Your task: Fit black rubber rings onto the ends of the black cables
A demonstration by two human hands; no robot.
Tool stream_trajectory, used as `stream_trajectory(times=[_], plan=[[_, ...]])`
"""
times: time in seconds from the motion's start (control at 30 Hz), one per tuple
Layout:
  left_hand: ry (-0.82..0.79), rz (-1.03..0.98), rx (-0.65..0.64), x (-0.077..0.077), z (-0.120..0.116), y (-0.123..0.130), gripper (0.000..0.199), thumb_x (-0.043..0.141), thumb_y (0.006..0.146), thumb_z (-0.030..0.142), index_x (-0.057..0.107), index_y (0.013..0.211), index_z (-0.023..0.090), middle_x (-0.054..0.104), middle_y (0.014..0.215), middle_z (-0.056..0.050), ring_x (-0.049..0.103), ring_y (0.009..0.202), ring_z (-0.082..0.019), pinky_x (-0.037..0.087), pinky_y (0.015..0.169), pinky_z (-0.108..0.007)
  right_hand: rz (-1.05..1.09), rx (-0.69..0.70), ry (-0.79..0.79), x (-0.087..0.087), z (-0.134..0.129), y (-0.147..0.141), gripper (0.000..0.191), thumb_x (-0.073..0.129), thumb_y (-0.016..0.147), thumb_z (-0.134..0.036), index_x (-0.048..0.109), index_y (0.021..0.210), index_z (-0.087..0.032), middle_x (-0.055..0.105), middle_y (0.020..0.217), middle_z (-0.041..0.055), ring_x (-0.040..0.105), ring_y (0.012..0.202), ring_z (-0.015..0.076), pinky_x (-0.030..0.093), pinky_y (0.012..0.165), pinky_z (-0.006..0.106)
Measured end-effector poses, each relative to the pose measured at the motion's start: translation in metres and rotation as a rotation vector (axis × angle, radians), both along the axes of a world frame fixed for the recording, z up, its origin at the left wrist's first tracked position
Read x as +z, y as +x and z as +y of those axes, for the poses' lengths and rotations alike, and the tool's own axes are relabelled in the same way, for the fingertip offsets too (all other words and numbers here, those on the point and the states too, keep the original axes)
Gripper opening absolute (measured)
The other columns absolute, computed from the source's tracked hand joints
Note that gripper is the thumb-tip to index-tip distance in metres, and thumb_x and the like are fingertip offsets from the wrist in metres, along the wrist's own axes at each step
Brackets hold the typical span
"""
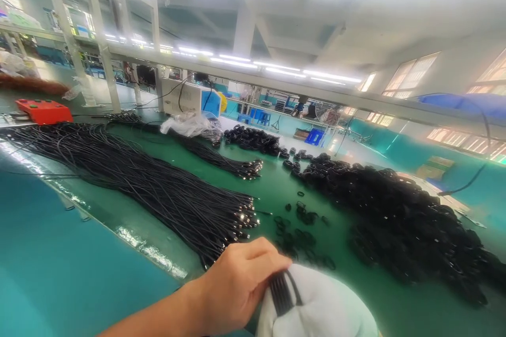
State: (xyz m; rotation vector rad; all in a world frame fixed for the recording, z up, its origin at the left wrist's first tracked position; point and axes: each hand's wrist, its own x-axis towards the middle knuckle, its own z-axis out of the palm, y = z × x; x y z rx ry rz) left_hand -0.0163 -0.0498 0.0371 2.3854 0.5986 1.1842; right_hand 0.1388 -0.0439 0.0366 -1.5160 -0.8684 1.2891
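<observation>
At the bottom centre my bare left hand [241,279] pinches the top of a small coiled black cable [281,292]. My right hand [324,300], in a white glove, is closed round the same coil from the right; its fingertips are partly hidden. A loop of the cable stands a little apart from the wound turns. Just beyond my left hand lie the connector ends of a long bundle of straight black cables [158,184]. Loose black coils [304,216] lie ahead of my hands on the green table [276,184].
A large heap of coiled cables [395,210] covers the right side. A second cable bundle [221,158] lies farther back, near a clear plastic bag [193,124] and a white-and-blue machine [190,99]. A red box with buttons [43,110] stands at left. A metal rail [276,81] crosses above.
</observation>
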Motion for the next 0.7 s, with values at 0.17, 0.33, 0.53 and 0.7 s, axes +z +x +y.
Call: stream_trajectory(times=[0.17, 0.33, 0.53, 0.7], plan=[[0.150, -0.024, -0.033, 0.002, 0.013, 0.003, 0.022, 0.041, 0.085, 0.010, 0.059, 0.097, 0.013, 0.062, 0.083, -0.008, 0.058, 0.077, -0.014, 0.049, 0.069, -0.022, 0.034, -0.080, -0.018, -0.001, -0.011, -0.006, 0.034, 0.065, 0.075, -0.038, 0.063, 0.051, -0.015, 0.063, 0.059, 0.0013, 0.058, 0.054, 0.0108, 0.050, 0.059, 0.025], [0.196, -0.042, -0.046, 0.003, 0.014, 0.008, 0.021, 0.042, 0.085, 0.012, 0.060, 0.095, 0.015, 0.063, 0.082, -0.008, 0.059, 0.076, -0.013, 0.050, 0.067, -0.020, 0.083, 0.510, 0.060, 0.014, -0.033, 0.030, 0.028, 0.051, 0.089, -0.033, 0.055, 0.109, -0.014, 0.058, 0.108, 0.0066, 0.059, 0.090, 0.0182, 0.051, 0.077, 0.037], [0.074, -0.059, 0.015, 0.014, 0.012, 0.004, 0.027, 0.040, 0.084, 0.007, 0.060, 0.099, 0.017, 0.062, 0.089, -0.007, 0.059, 0.083, -0.014, 0.050, 0.075, -0.022, 0.074, 0.589, 0.225, 0.023, -0.031, 0.057, 0.031, 0.058, 0.082, -0.040, 0.062, 0.108, -0.024, 0.061, 0.110, 0.0080, 0.057, 0.099, 0.0290, 0.046, 0.087, 0.042], [-0.056, 0.060, 0.057, 0.013, 0.016, 0.001, 0.029, 0.039, 0.083, 0.005, 0.060, 0.100, 0.016, 0.060, 0.093, -0.006, 0.057, 0.084, -0.014, 0.048, 0.077, -0.024, -0.022, 0.631, 0.328, 0.028, -0.018, 0.051, 0.062, 0.061, 0.077, -0.045, 0.040, 0.133, -0.028, 0.044, 0.135, 0.0095, 0.041, 0.122, 0.0320, 0.037, 0.098, 0.046]])
